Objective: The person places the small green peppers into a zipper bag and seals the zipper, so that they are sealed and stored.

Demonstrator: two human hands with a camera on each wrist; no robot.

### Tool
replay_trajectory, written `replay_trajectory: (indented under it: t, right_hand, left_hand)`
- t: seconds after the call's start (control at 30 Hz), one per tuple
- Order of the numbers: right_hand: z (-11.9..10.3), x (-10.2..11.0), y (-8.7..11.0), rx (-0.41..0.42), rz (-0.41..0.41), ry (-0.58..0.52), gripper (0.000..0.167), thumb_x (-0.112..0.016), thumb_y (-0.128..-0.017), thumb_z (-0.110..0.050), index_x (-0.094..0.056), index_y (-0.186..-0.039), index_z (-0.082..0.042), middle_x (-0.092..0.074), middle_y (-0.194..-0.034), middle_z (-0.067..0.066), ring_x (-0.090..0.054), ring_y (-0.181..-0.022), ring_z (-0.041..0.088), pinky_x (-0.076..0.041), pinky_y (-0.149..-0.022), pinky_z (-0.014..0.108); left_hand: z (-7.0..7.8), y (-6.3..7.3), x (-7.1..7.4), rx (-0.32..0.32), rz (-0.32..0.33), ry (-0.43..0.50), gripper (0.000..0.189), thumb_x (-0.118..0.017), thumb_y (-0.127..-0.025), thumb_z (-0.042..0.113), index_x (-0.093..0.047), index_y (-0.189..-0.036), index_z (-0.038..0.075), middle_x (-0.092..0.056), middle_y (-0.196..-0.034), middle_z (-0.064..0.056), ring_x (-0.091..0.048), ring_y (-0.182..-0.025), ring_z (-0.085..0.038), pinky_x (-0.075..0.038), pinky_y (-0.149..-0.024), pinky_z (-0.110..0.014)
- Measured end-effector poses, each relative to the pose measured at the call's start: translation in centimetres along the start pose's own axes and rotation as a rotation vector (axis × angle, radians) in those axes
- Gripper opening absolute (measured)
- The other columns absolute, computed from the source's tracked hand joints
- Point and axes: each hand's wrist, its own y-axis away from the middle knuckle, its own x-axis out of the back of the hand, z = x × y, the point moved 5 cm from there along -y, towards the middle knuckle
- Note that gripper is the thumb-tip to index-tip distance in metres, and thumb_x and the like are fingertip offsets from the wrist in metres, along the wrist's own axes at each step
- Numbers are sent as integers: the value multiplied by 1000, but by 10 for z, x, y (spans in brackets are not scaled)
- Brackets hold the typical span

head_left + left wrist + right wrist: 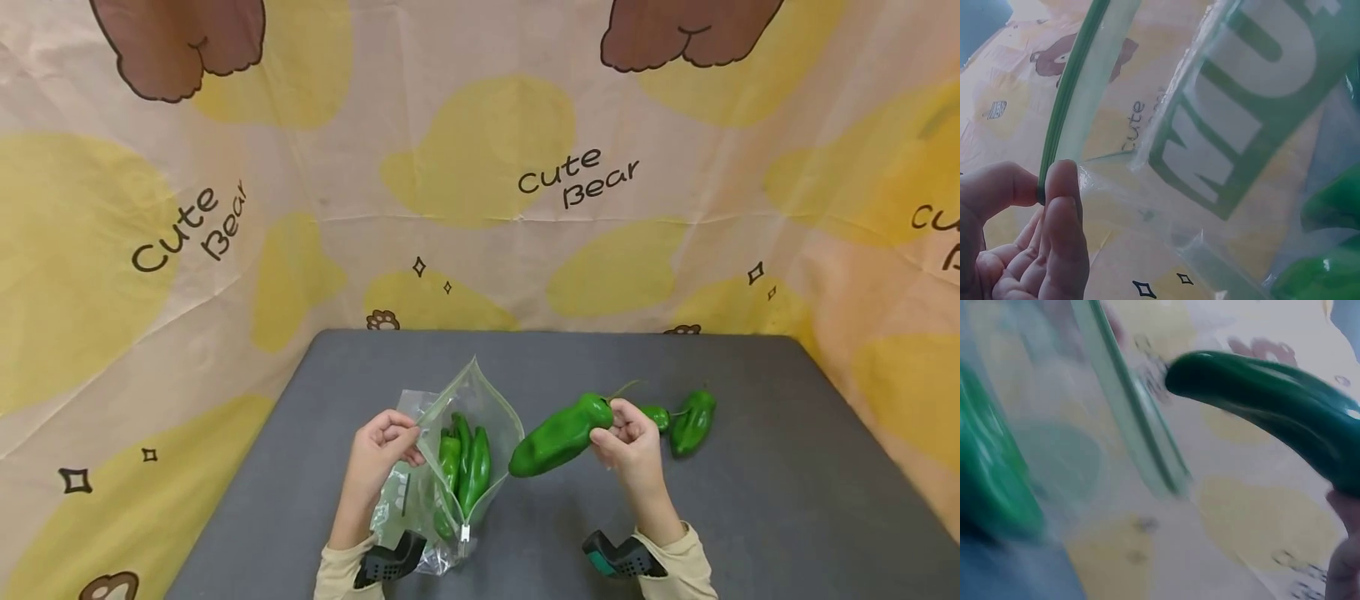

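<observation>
A clear zip bag [504, 400] with a green-edged mouth stands spread at the middle of the table, several green peppers [474, 471] inside it. My left hand [382, 450] pinches the bag's rim at its left side; the left wrist view shows thumb and finger on the green zip strip [1066, 106]. My right hand [633, 442] holds a large green pepper [558, 437] by its stem end. That pepper's tip points left and down, close to the bag's right edge. In the right wrist view the held pepper [1260, 400] lies beside the bag's blurred rim [1129, 394].
On the grey table [780, 492], to the right of my right hand, lies a green pepper [693, 423]. Another pepper [657, 417] is partly hidden behind that hand. Behind the table hangs a printed cloth [480, 150].
</observation>
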Motion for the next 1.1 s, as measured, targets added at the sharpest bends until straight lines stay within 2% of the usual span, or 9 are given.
replay_trajectory:
  t: [0.07, 0.17, 0.3, 0.5, 0.7, 0.8, 0.97, 1.1]
  right_hand:
    - [6, -7, 2, -19, -2, -31, 23, -64, -79, 4, -60, -99, -6, -58, -71, -3, -29, -39, 14, -20, -33, 28]
    - [14, -18, 4, -23, -38, -21, 23, -63, -80, 3, -59, -101, -5, -61, -77, -2, -32, -40, 14, -21, -32, 29]
    - [23, -28, 7, -53, -65, -11, 22, -64, -80, 2, -60, -101, -5, -61, -78, -2, -33, -40, 14, -22, -32, 29]
    - [30, -40, 7, -105, -85, 4, 24, -64, -80, 2, -61, -102, -7, -63, -80, -1, -36, -41, 14, -26, -32, 31]
    - [35, -49, 4, -117, -144, 139, 24, -64, -79, 4, -62, -99, -9, -55, -67, -3, -37, -45, 11, -28, -35, 28]
    - [37, -56, 4, -104, -162, 205, 29, -64, -75, 11, -63, -97, -8, -49, -59, 2, -35, -42, 12, -30, -33, 29]
    - [32, -69, 1, -98, -117, 262, 24, -65, -71, 15, -63, -91, 2, -34, -45, 7, -24, -35, 16, -19, -28, 29]
    - [24, -78, -3, -116, -101, 287, 19, -66, -71, 15, -60, -88, 11, -33, -43, 6, -23, -34, 17, -17, -28, 29]
  left_hand:
    - [-1, 0, -1, 3, -7, -5, 13, -57, -83, -7, -49, -86, -17, -60, -61, -4, -58, -48, -17, -52, -47, -30]
    - [-2, 0, -1, 2, 0, -11, 12, -57, -83, -7, -50, -85, -16, -60, -61, -5, -58, -48, -17, -52, -47, -30]
    - [-2, -1, 1, 13, 26, 0, 10, -57, -82, -9, -50, -84, -16, -60, -60, -5, -57, -47, -17, -51, -46, -30]
    - [-2, 0, 0, 25, 28, -4, 10, -57, -82, -9, -50, -84, -16, -59, -59, -6, -57, -47, -17, -51, -47, -29]
    - [-4, 1, 1, 22, 33, -11, 9, -57, -82, -9, -51, -85, -15, -59, -59, -5, -57, -47, -17, -51, -47, -30]
    - [-5, 3, 1, 24, 30, -5, 10, -57, -82, -9, -50, -85, -15, -60, -59, -6, -57, -47, -17, -51, -46, -30]
    - [-4, 2, 2, 10, 25, 2, 13, -59, -82, -6, -50, -85, -16, -60, -60, -9, -57, -47, -18, -51, -47, -30]
    - [-2, 1, 1, 4, 18, -11, 14, -59, -82, -6, -50, -86, -16, -60, -60, -7, -57, -48, -18, -52, -47, -30]
